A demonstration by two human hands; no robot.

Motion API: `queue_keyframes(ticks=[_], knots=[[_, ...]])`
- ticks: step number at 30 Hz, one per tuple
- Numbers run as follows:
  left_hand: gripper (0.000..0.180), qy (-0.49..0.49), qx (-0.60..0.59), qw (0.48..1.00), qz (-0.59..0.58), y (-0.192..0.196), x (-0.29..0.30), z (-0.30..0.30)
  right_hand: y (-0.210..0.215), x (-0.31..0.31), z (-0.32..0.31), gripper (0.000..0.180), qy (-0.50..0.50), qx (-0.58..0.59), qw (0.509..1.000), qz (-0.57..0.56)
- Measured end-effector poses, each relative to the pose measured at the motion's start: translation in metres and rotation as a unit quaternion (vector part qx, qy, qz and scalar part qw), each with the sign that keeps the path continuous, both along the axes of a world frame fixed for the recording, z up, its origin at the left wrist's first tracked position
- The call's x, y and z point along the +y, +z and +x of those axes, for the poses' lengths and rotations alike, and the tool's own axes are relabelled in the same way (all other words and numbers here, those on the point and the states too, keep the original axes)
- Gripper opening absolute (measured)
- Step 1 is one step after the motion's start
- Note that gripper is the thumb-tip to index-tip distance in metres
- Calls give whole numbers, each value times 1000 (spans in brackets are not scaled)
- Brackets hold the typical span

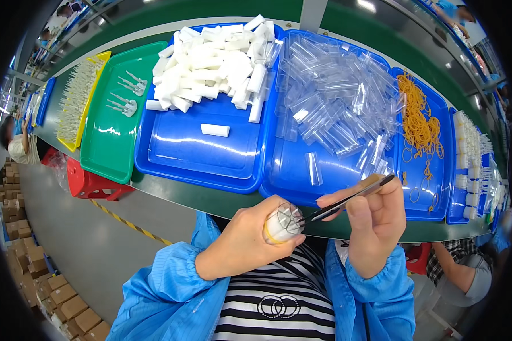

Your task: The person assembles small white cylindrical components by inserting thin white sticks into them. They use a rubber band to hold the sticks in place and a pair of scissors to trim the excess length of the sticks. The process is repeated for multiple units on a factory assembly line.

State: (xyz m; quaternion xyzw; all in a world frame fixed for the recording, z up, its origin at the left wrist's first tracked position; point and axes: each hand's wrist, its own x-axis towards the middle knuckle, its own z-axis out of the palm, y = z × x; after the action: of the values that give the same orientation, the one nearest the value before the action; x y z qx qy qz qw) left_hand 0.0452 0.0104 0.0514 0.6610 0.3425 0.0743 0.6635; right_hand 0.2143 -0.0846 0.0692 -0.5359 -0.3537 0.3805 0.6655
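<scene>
In front of my striped shirt, my left hand [242, 241] is closed round a short white cylinder [283, 223]. Clear film shows about its top, and a yellow band circles it. My right hand [375, 219] pinches dark tweezers [347, 203], whose tips touch the cylinder's upper end, where thin dark lines show. Whether the tips grip anything is too small to tell. Just beyond my hands, a blue tray holds a heap of clear plastic sleeves [341, 91], with one loose sleeve [313, 169] near its front.
White foam-like pieces [216, 62] fill the back of another blue tray [199, 181]; one piece [215, 130] lies apart. Orange rubber bands [418, 108] lie at right. A green tray [105, 145] holds two white pronged parts [122, 107]. A red stool [91, 181] stands below; a co-worker [466, 273] sits at right.
</scene>
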Motion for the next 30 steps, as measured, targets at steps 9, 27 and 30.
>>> queue_keyframes(ticks=[9,27,30], knots=[[33,8,3,998,63,-13,-1,0,20,-1,1,26,79,-441,894,17],[33,10,-7,999,51,-12,-1,5,3,-1,2,16,27,-385,922,42],[31,8,3,999,38,-8,0,4,-2,0,-3,9,-43,-174,984,12]])
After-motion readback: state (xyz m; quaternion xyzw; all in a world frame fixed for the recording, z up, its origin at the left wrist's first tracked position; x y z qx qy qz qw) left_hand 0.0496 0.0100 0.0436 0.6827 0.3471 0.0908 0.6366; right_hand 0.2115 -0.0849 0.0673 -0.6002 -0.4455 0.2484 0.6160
